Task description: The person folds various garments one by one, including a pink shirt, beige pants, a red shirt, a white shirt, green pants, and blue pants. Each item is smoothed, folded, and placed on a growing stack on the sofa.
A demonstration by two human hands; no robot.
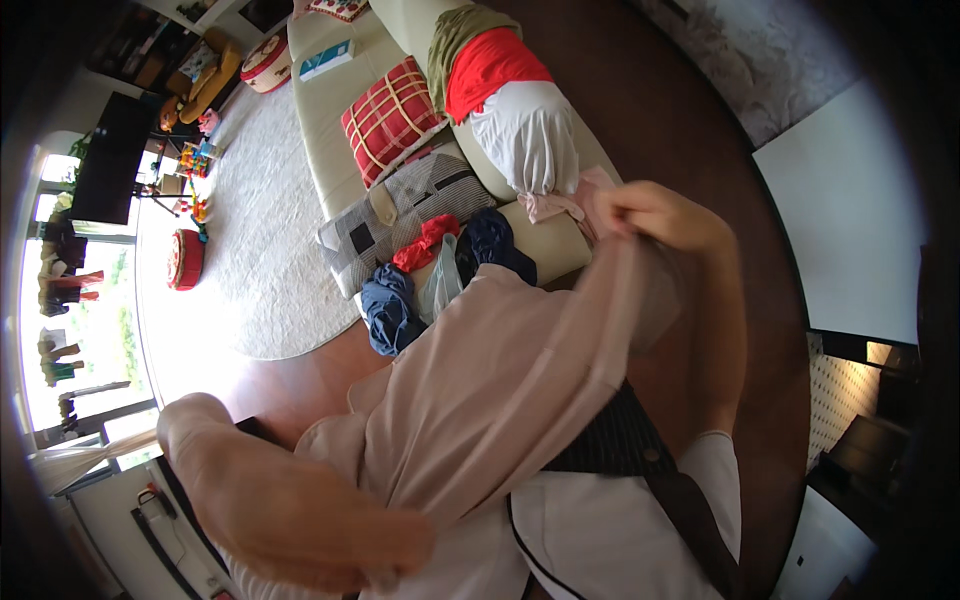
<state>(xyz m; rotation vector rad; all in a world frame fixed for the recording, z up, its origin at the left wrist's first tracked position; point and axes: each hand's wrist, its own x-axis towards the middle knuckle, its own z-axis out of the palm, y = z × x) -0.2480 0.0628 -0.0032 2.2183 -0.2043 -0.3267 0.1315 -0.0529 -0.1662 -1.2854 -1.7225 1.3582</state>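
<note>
A dusty-pink garment of soft cloth hangs stretched in front of my body. My right hand is raised on the right, fingers pinched on an upper part of it, and the cloth below is blurred. My left arm is bent, bringing my left hand close to my white top near the garment's lower edge. Blur hides its fingers, so whether it grips the cloth is unclear. Beyond the garment, a navy cloth, a red cloth, a pale grey-green cloth and a blue cloth lie crumpled on the sofa.
Over the cream sofa's backrest hang olive, red and white garments. A red plaid cushion and a grey patterned cushion lie on the seat. To the left is a pale rug with a red stool.
</note>
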